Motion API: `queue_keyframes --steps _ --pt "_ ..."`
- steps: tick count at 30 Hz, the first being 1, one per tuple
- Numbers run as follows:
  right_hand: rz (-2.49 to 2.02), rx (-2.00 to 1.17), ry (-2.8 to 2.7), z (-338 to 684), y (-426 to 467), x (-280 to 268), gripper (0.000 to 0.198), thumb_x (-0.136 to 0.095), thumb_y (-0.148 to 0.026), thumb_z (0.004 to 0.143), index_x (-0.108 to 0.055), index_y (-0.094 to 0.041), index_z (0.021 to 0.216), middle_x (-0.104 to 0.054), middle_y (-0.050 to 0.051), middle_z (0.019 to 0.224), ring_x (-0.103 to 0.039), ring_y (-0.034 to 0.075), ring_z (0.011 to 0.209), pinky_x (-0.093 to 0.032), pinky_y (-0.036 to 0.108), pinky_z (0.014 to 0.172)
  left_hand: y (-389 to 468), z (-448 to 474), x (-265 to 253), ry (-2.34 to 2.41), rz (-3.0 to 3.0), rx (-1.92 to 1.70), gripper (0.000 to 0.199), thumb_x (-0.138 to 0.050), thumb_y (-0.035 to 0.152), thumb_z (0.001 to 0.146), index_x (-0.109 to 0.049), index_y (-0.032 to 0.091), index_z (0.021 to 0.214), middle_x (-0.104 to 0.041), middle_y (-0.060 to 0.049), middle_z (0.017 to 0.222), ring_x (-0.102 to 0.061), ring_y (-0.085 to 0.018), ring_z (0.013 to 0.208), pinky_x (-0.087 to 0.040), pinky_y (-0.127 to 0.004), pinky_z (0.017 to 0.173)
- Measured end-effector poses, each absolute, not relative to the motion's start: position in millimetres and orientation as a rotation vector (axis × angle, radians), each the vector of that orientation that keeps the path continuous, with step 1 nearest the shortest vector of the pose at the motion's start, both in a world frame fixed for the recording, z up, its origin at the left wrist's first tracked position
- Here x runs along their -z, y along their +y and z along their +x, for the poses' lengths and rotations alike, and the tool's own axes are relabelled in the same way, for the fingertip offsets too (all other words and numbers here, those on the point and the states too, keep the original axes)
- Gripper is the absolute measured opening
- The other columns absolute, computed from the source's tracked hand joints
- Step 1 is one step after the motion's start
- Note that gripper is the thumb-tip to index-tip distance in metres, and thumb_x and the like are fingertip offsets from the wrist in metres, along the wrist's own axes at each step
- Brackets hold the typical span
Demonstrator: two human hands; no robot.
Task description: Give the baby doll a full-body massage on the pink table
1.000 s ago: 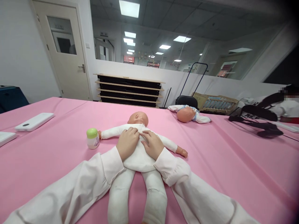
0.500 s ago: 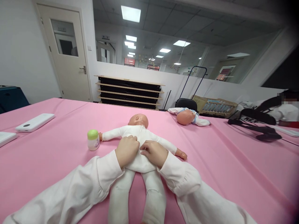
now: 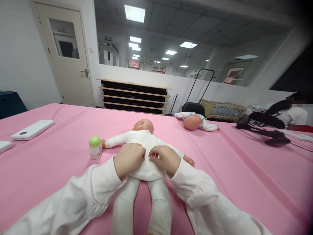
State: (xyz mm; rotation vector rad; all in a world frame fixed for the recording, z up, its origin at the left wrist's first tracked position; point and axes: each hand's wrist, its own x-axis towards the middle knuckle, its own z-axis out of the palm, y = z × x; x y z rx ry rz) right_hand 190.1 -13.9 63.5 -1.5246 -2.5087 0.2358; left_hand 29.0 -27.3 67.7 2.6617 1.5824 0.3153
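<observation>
A doll with a white cloth body [image 3: 148, 171] lies on its back on the pink table cover [image 3: 212, 160], head at the far end and legs toward me. Over the left side of its belly, my left hand [image 3: 129, 160] is curled closed; the inside of the fingers is hidden. My right hand [image 3: 167, 160] rests on the other side of the belly, fingers bent, with a gap showing between thumb and fingertips and nothing visible in it. Between the two hands is a narrow strip of white cloth. A small jar with a green lid [image 3: 95, 147] stands beside the doll's hand on the left.
At the left lie a white power bank [image 3: 34, 130] and a second white object [image 3: 5, 146]. Farther back is another doll [image 3: 193, 121] in white and blue clothing. Black straps or a bag [image 3: 266, 125] lie at the right, near a person in a white top [image 3: 297, 116].
My hands have moved slightly apart across the doll's belly, the left one to the left, the right one to the right. The view has shifted a little. The doll and jar stay put.
</observation>
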Motion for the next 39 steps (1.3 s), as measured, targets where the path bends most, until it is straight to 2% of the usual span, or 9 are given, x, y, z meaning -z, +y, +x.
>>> queue_keyframes --steps 6,11,15,19,23,28,31,35,39 --pt "-1.564 -0.329 -2.587 197 -10 -63 0.01 -0.059 -0.017 0.073 -0.068 -0.021 0.072 -0.066 -0.001 0.073 -0.057 0.012 0.068 -0.037 0.022 0.061 -24 25 -68 1.664 2.609 -0.207 0.018 -0.052 0.023 0.079 -0.065 0.013 0.074 -0.064 -0.011 0.077 -0.059 -0.021 0.071 -0.04 -0.03 0.065" --pt "-1.488 -0.225 -2.409 193 -9 -61 0.011 -0.06 -0.017 0.074 -0.067 -0.02 0.082 -0.066 0.001 0.087 -0.058 0.013 0.079 -0.04 0.023 0.07 -20 26 -67 1.695 2.721 -0.384 0.019 -0.045 0.017 0.082 -0.064 0.014 0.08 -0.063 -0.01 0.083 -0.057 -0.021 0.078 -0.04 -0.029 0.063" --pt "-1.481 -0.275 -2.428 192 -5 -54 0.009 -0.058 -0.017 0.076 -0.067 -0.019 0.078 -0.065 0.001 0.085 -0.058 0.013 0.077 -0.041 0.024 0.07 -15 26 -64 1.693 2.727 -0.33 0.021 -0.044 0.015 0.081 -0.064 0.012 0.075 -0.062 -0.009 0.079 -0.058 -0.021 0.074 -0.04 -0.029 0.062" --pt "-1.441 -0.212 -2.305 195 5 -44 0.014 -0.057 -0.014 0.076 -0.066 -0.019 0.086 -0.065 0.002 0.091 -0.058 0.014 0.083 -0.042 0.026 0.076 -7 24 -58 1.73 2.711 -0.506 0.022 -0.042 0.016 0.082 -0.064 0.015 0.086 -0.062 -0.007 0.087 -0.057 -0.021 0.082 -0.041 -0.029 0.066" --pt "-1.406 -0.25 -2.325 198 16 -34 0.012 -0.056 -0.013 0.077 -0.066 -0.018 0.083 -0.064 0.002 0.088 -0.058 0.016 0.083 -0.044 0.029 0.078 0 22 -53 1.744 2.682 -0.456 0.023 -0.041 0.016 0.083 -0.064 0.014 0.079 -0.061 -0.007 0.083 -0.057 -0.019 0.077 -0.041 -0.028 0.065" --pt "-1.28 -0.055 -2.231 202 26 -22 0.025 -0.056 -0.016 0.079 -0.06 -0.018 0.103 -0.058 0.007 0.104 -0.052 0.019 0.1 -0.041 0.035 0.092 5 21 -52 1.738 2.716 -0.753 0.02 -0.044 0.019 0.084 -0.06 0.017 0.096 -0.06 -0.007 0.099 -0.053 -0.021 0.096 -0.041 -0.032 0.078" --pt "-1.266 -0.065 -2.256 205 30 -19 0.026 -0.053 -0.016 0.081 -0.059 -0.016 0.106 -0.057 0.008 0.106 -0.053 0.019 0.1 -0.042 0.036 0.092 10 20 -50 1.741 2.705 -0.666 0.018 -0.045 0.02 0.083 -0.061 0.018 0.091 -0.061 -0.006 0.095 -0.054 -0.021 0.092 -0.042 -0.033 0.077" --pt "-1.307 0.046 -2.134 206 30 -21 0.027 -0.05 -0.012 0.081 -0.058 -0.016 0.107 -0.057 0.008 0.102 -0.053 0.019 0.097 -0.043 0.034 0.089 17 18 -45 1.811 2.692 -0.796 0.019 -0.043 0.019 0.084 -0.06 0.018 0.09 -0.06 -0.005 0.096 -0.054 -0.02 0.091 -0.042 -0.033 0.077" --pt "-1.392 -0.069 -2.299 207 31 -23 0.024 -0.05 -0.018 0.084 -0.06 -0.016 0.105 -0.058 0.007 0.1 -0.053 0.019 0.096 -0.042 0.034 0.09 19 15 -45 1.787 2.688 -0.693 0.02 -0.041 0.019 0.084 -0.061 0.017 0.091 -0.06 -0.006 0.095 -0.054 -0.019 0.091 -0.042 -0.031 0.077"
